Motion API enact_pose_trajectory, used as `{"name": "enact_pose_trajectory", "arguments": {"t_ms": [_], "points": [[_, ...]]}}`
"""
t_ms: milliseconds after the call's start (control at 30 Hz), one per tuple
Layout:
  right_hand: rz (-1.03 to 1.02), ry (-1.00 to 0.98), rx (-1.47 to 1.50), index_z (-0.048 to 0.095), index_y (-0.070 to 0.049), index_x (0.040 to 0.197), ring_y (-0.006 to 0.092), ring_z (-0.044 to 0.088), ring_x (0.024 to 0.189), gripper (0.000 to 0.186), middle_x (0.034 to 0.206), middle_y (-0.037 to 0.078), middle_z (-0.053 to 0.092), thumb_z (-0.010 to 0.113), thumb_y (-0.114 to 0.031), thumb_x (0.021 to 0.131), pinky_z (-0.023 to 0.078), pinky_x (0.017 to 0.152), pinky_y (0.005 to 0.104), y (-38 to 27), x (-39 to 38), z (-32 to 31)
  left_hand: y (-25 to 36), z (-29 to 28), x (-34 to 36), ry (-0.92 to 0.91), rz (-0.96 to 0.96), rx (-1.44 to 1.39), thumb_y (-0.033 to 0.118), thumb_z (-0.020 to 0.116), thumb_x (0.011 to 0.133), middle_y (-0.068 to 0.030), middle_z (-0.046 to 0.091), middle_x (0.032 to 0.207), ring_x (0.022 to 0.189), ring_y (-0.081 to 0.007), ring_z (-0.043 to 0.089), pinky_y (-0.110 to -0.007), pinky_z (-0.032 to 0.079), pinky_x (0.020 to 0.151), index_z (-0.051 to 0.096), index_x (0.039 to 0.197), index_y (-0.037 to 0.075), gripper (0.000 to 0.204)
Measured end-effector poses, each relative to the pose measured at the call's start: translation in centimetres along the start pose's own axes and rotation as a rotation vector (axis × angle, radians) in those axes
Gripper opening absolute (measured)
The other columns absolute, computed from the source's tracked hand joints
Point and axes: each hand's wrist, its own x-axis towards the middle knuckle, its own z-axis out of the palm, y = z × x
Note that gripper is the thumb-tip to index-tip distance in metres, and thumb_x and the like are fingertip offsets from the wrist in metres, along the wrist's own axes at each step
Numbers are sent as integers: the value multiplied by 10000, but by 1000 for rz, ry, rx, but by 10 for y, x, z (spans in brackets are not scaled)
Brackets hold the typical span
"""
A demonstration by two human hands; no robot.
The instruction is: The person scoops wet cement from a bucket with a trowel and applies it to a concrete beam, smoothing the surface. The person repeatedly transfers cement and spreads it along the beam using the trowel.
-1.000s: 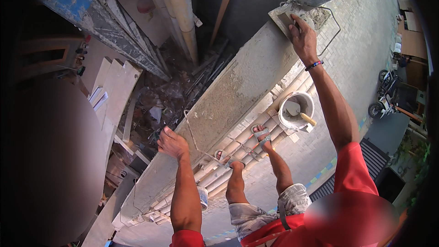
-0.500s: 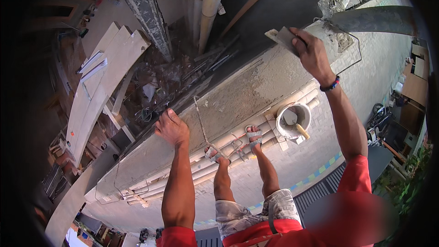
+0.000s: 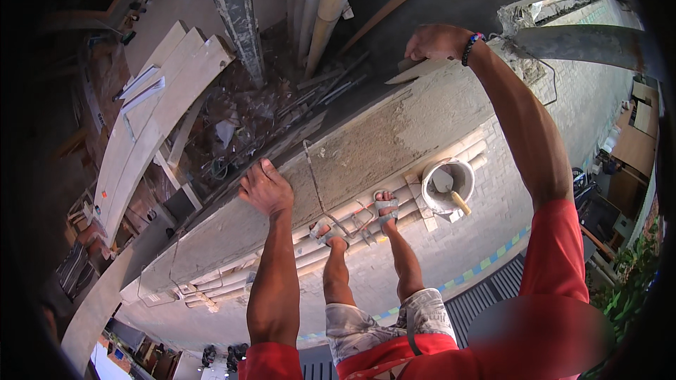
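Observation:
A long concrete ledge (image 3: 380, 127) with patches of rough grey mortar runs slantwise in front of me. My left hand (image 3: 266, 188) is closed at its far edge, the fingers curled over and partly hidden. At the upper right, my right hand (image 3: 436, 42) grips a flat, thin board (image 3: 415, 70), float-like in shape, low against the ledge's far side. Its grip is partly hidden by the hand. On the near side of the ledge stands a white bucket (image 3: 428, 188), smeared with mortar. A trowel with a yellowish handle (image 3: 460, 203) leans inside it.
My sandalled feet stand on long poles (image 3: 310, 260) beside the ledge. A bent metal rod (image 3: 313, 179) crosses the ledge between my hands. Beyond it lie debris, long planks (image 3: 151, 141) and upright pipes (image 3: 327, 14). A curved dark beam (image 3: 584, 43) meets the ledge at right.
My right hand has moved left and farther away with the board, turning it down against the ledge's far side. My left hand stays at the edge. The view has shifted slightly.

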Motion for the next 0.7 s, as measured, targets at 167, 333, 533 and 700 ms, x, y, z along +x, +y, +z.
{"name": "enact_pose_trajectory", "arguments": {"t_ms": [167, 333, 533, 700], "points": [[-36, 161, 439, 711, -41, 1133, 239, 679, 888, 298, 972, 124, 731, 607, -179, 889, 518, 783, 339, -16, -54, 7, -3, 3, -1, -28, -33, 17, 401, 349, 1039, -107, 667, 989, 1001, -325, 562, -492, 357, 896, 656, 1018, 75, 449], [180, 427, 781, 623, 15, 1261, 185, 659, 882, 354, 1018, 124, 719, 604, -135, 941, 517, 789, 316, 22, -133, 27, -3, 3, -1, 5, -46, 12, 417, 340, 1037, -93, 658, 979, 1000, -318, 562, -481, 354, 901, 662, 1016, 93, 457], [261, 970, 379, 568, 18, 1283, 354, 651, 827, 401, 975, 213, 651, 593, -58, 891, 514, 791, 398, 13, -134, 123, 2, 3, 3, -36, -35, 41, 427, 321, 1042, -122, 671, 1029, 1020, -333, 564, -501, 361, 913, 665, 1029, 66, 499], [-125, 762, 298, 545, 18, 1306, 325, 559, 959, 462, 1013, 154, 591, 642, -16, 856, 507, 873, 403, -67, -133, 178, -3, 3, 1, -52, -71, 66, 448, 295, 1042, -147, 672, 1046, 1043, -357, 562, -511, 366, 914, 666, 1057, 41, 551]]}}
